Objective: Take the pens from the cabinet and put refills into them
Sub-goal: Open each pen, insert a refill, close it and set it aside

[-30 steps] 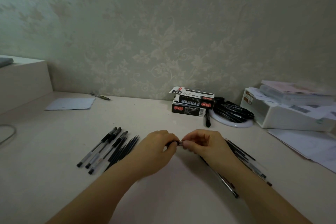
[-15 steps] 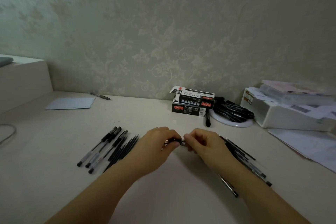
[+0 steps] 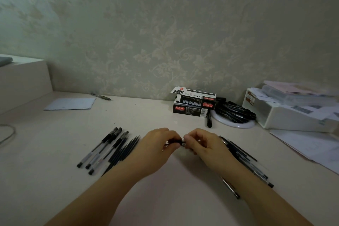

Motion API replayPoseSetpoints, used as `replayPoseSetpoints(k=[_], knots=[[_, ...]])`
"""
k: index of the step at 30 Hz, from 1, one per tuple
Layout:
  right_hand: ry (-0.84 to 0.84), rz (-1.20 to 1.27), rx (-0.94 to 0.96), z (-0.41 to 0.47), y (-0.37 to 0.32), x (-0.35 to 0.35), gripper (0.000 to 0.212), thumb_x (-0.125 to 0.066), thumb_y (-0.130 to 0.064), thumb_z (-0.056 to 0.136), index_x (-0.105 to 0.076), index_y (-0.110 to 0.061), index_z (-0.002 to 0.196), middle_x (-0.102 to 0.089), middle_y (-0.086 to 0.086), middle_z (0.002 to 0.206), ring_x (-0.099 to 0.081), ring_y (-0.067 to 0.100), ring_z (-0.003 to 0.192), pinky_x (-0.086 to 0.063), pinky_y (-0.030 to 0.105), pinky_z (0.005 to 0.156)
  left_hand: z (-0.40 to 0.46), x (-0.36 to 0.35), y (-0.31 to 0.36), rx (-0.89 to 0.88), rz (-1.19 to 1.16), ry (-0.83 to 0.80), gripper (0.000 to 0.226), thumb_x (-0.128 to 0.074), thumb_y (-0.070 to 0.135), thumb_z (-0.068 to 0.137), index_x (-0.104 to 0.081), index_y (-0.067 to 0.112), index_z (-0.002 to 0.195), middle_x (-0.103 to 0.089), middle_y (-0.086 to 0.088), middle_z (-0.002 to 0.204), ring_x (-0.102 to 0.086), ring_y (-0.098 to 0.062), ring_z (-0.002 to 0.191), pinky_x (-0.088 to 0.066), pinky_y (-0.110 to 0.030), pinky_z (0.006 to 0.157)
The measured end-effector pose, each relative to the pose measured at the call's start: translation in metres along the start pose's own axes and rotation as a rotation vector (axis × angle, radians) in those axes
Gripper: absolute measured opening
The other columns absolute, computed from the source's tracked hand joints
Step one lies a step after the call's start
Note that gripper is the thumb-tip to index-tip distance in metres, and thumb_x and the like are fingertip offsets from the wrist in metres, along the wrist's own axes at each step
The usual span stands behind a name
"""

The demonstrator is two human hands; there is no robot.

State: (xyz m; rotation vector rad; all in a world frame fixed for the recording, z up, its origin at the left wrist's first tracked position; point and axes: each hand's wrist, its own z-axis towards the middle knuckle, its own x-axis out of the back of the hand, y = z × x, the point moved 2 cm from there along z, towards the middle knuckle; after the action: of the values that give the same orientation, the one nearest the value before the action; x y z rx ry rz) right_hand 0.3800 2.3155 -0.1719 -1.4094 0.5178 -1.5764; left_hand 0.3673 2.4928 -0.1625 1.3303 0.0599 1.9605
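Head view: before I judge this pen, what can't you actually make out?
- Pen between the left hand and right hand: fingers cover all but a short dark section; refill seating not visible.
- Pens on the table under the right forearm: partly hidden, count unclear.
- Stacked boxes: print too small to read.
- Papers: cut off by the right edge.

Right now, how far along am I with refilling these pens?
Looks done: three capped pens lined up at your left. In hand: your left hand and right hand pinch one pen between them. Left: loose refills beside the row and a pile of pens under your right arm.
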Motion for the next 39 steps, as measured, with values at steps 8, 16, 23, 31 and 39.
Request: replayPoseSetpoints(k=[8, 16, 23, 31, 39], knots=[[-0.045, 0.020, 0.010, 0.001, 0.001, -0.001, 0.022, -0.055, -0.032, 0.098, -0.067, -0.022, 0.083, -0.067, 0.000, 0.074, -0.057, 0.005, 0.067, -0.051, 0.032, 0.072, 0.001, 0.003, 0.003, -0.021, -0.031, 0.030, 0.013, -0.063, 0.026, 0.090, -0.072, 0.029, 0.100, -0.064, 0.010, 0.084, -0.055, -0.006, 0.076, -0.045, -0.022, 0.072], [0.228, -0.383, 0.040, 0.005, 0.010, 0.004, 0.029, -0.051, -0.050, 0.095, -0.070, -0.028, 0.096, -0.067, -0.009, 0.093, -0.058, 0.009, 0.087, -0.050, 0.034, 0.079, 0.001, 0.002, -0.006, 0.089, -0.008, 0.106, 0.014, -0.062, 0.029, 0.091, -0.071, 0.030, 0.102, -0.058, 0.017, 0.083, -0.052, 0.003, 0.072, -0.036, -0.007, 0.064], [0.129, -0.768, 0.049, 0.009, 0.012, -0.008, 0.025, -0.056, -0.048, 0.093, -0.067, -0.037, 0.113, -0.052, -0.015, 0.115, -0.041, 0.012, 0.111, -0.026, 0.029, 0.085, -0.001, -0.002, -0.013, 0.145, 0.023, 0.089, 0.015, -0.060, 0.031, 0.091, -0.070, 0.032, 0.101, -0.058, 0.018, 0.084, -0.050, 0.005, 0.072, -0.034, -0.005, 0.065], [0.229, -0.423, 0.131, 0.006, 0.010, 0.005, 0.005, -0.066, -0.025, 0.091, -0.065, -0.027, 0.095, -0.056, -0.020, 0.082, -0.056, 0.008, 0.090, -0.048, 0.031, 0.083, -0.001, 0.000, -0.018, 0.170, 0.021, 0.068, 0.014, -0.061, 0.030, 0.091, -0.070, 0.032, 0.101, -0.057, 0.018, 0.083, -0.049, 0.007, 0.070, -0.035, -0.004, 0.062], [0.106, -0.206, 0.181, 0.005, 0.004, 0.000, 0.014, -0.069, -0.019, 0.089, -0.070, -0.030, 0.096, -0.067, -0.017, 0.091, -0.058, -0.002, 0.091, -0.045, 0.009, 0.078, -0.001, 0.000, -0.013, 0.187, -0.082, 0.049, 0.012, -0.067, 0.029, 0.086, -0.057, 0.033, 0.090, -0.061, 0.018, 0.078, -0.052, 0.013, 0.068, -0.039, -0.004, 0.060]])
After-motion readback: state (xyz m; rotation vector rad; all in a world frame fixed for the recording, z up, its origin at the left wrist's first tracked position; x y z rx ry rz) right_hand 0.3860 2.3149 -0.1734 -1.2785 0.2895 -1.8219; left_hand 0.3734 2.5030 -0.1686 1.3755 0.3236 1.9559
